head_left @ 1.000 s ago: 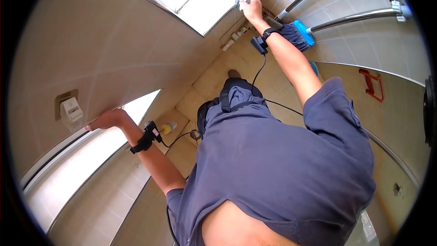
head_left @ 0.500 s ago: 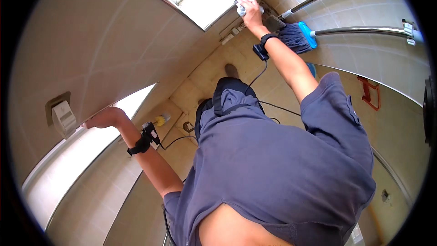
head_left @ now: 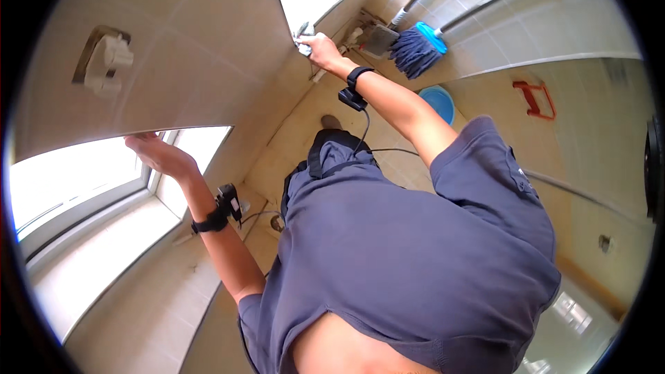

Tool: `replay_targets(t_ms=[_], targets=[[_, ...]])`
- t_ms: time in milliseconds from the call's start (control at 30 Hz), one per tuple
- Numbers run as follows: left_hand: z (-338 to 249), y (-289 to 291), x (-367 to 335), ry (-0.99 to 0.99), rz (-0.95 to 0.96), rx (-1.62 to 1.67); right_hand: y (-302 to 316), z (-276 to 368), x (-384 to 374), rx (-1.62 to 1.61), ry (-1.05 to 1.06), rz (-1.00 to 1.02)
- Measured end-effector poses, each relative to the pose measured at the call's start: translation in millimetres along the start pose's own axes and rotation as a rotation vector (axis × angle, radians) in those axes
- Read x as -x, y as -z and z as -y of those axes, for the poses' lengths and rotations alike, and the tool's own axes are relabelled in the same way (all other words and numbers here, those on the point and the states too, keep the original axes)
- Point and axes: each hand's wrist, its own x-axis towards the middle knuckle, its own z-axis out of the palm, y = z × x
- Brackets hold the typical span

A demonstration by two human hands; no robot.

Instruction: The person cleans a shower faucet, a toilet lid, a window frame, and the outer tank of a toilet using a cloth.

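My right hand (head_left: 323, 50) is closed around a crumpled grey-white cloth (head_left: 303, 40). The cloth rests at the edge of a large tan tiled-looking panel (head_left: 208, 41), perhaps a mirror, beside a bright sill. My left hand (head_left: 163, 154) grips the panel's lower edge, with its fingertips partly hidden there. Behind that hand is a bright window (head_left: 83, 180). A white fixture in a dark square frame (head_left: 107, 62) shows in the panel. Both wrists carry black straps with small devices and cables.
To the right of my right hand stand a blue mop (head_left: 417, 54) and a grey dustpan (head_left: 379, 40) with long handles. A blue basin (head_left: 438, 102) is below them. An orange-red frame-shaped thing (head_left: 535, 100) is farther right. My shoe (head_left: 331, 122) is on the tan floor.
My right hand and cloth have shifted left and down, to the panel's edge. My left hand has risen with the edge it holds. More of the window and the blue basin show.
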Motion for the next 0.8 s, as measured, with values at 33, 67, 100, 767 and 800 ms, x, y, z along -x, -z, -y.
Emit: replay_targets(t_ms=[33, 67, 100, 767, 800], targets=[[-5, 3, 7, -0.036, 0.091, -0.040, -2, 1, 1, -0.031, -0.053, -0.022], [-9, 7, 14, -0.074, 0.187, -0.075, -7, -1, 7, 0.012, -0.118, 0.036], [-13, 21, 17, -0.055, 0.306, -0.065, -14, 9, 16, 0.041, -0.204, 0.205], [107, 208, 95, 0.903, 0.617, 0.691, -72, 385, 127, -0.320, 0.394, 0.387], [123, 219, 94, 0.877, 0.572, 0.624, -75, 394, 130, -0.300, 0.499, 0.386]])
